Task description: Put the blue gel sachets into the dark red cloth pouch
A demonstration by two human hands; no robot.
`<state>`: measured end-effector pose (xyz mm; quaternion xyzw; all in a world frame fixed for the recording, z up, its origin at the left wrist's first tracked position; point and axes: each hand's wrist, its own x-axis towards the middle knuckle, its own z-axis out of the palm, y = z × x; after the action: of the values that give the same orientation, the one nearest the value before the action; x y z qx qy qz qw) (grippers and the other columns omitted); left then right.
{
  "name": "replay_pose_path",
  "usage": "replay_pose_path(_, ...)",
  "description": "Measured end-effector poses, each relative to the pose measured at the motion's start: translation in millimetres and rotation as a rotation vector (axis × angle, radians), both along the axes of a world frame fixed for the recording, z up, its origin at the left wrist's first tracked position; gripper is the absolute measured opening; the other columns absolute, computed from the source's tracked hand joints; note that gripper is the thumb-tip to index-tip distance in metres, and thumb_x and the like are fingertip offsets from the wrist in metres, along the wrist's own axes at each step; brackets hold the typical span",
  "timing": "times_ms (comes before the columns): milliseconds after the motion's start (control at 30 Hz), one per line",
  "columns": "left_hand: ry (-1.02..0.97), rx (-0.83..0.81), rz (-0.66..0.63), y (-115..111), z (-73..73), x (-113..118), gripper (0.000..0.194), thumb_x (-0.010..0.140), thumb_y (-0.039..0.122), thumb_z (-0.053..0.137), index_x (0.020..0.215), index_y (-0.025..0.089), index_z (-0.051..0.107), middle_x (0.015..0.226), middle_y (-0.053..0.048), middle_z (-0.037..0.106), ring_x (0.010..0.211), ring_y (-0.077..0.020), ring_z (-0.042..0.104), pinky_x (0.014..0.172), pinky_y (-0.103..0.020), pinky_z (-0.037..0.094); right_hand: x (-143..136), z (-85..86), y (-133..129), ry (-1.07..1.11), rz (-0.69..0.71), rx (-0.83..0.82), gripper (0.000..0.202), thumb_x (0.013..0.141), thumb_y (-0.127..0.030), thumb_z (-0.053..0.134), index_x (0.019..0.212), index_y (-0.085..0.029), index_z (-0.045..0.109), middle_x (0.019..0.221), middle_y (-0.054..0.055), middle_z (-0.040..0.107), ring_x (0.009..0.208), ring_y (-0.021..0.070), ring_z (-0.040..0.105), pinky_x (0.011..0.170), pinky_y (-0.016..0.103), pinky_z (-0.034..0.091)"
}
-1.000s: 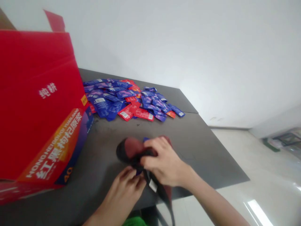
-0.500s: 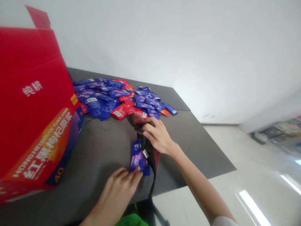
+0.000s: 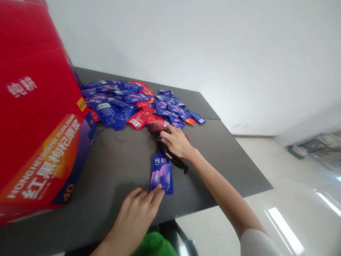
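Note:
A blue and purple sachet [image 3: 162,172] lies flat on the dark table, its upper end partly covered. My left hand [image 3: 138,211] is closed at the sachet's lower edge, thumb and fingertips on it. Just beyond, my right hand [image 3: 176,142] grips a dark bundle [image 3: 174,159] with black straps and maroon parts; its exact kind I cannot make out. The bundle lies against the sachet's top right corner.
A big red carton [image 3: 32,106] stands on the left. Behind my hands, blue sachets [image 3: 106,110] and red sachets [image 3: 136,120] lie heaped towards the white wall. The grey table [image 3: 226,167] ends at the right and front, above a shiny floor.
The dark bundle's hanging strap has come up onto the table, and the bundle has shifted off the sachet, uncovering more of its face. My left hand stays at the sachet's edge.

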<state>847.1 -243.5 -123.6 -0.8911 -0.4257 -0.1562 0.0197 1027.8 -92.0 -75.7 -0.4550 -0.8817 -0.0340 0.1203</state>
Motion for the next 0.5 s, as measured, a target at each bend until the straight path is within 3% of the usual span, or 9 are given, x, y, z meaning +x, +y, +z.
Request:
replay_pose_path(133, -0.037, 0.042, 0.027, -2.5, -3.9, 0.3, 0.048, 0.065, -0.006, 0.049, 0.101, 0.021, 0.065, 0.092, -0.001, 0.072, 0.064, -0.0155, 0.062, 0.067, -0.031, 0.047, -2.2, 25.6, -54.8, 0.153, 0.135, 0.062, 0.021, 0.091, -0.03, 0.036, 0.094, -0.024, 0.056, 0.114, 0.006, 0.043, 0.098, 0.0199, 0.043, 0.085, 0.036, 0.033)
replay_pose_path(200, -0.021, 0.045, 0.035, -3.4, -5.7, 0.8, 0.043, 0.065, -0.005, 0.049, 0.093, 0.022, 0.067, 0.078, 0.0, 0.071, 0.064, -0.017, 0.062, 0.066, -0.031, 0.047, -7.5, 19.3, -84.1, 0.061, 0.29, 0.02, 0.016, 0.086, -0.026, 0.043, 0.091, -0.028, 0.058, 0.114, 0.005, 0.043, 0.094, 0.0197, 0.043, 0.082, 0.036, 0.033)
replay_pose_path(267, -0.008, 0.053, 0.048, -3.4, -6.3, 1.5, 0.039, 0.066, -0.005, 0.047, 0.088, 0.022, 0.067, 0.072, 0.0, 0.069, 0.063, -0.0178, 0.062, 0.066, -0.032, 0.048, -12.4, 2.7, -98.7, -0.035, 0.376, -0.031, 0.016, 0.082, -0.023, 0.048, 0.091, -0.031, 0.058, 0.112, 0.005, 0.044, 0.09, 0.02, 0.042, 0.078, 0.036, 0.033)
replay_pose_path(333, -0.023, 0.067, 0.052, -2.5, -6.5, 1.9, 0.042, 0.067, -0.005, 0.044, 0.089, 0.022, 0.067, 0.074, 0.001, 0.07, 0.064, -0.0175, 0.062, 0.069, -0.033, 0.048, -15.0, -15.8, -94.4, -0.064, 0.378, -0.063, 0.017, 0.08, -0.023, 0.051, 0.093, -0.032, 0.058, 0.112, 0.005, 0.044, 0.091, 0.0203, 0.042, 0.079, 0.036, 0.033)
replay_pose_path(400, -0.039, 0.08, 0.014, -1.4, -7.2, 1.8, 0.047, 0.068, -0.006, 0.04, 0.095, 0.022, 0.066, 0.085, 0.0, 0.072, 0.068, -0.0162, 0.063, 0.072, -0.032, 0.048, -14.8, -28.5, -72.7, -0.053, 0.324, -0.075, 0.015, 0.082, -0.025, 0.05, 0.094, -0.031, 0.058, 0.113, 0.005, 0.045, 0.093, 0.02, 0.042, 0.081, 0.036, 0.033)
replay_pose_path(500, -0.043, 0.085, -0.032, -0.5, -9.3, 0.9, 0.052, 0.069, -0.007, 0.036, 0.102, 0.021, 0.065, 0.102, -0.002, 0.07, 0.069, -0.014, 0.064, 0.071, -0.03, 0.048, -10.0, -29.6, -24.9, -0.043, 0.141, -0.064, 0.017, 0.089, -0.028, 0.041, 0.097, -0.027, 0.057, 0.108, 0.006, 0.047, 0.091, 0.019, 0.044, 0.081, 0.035, 0.034)
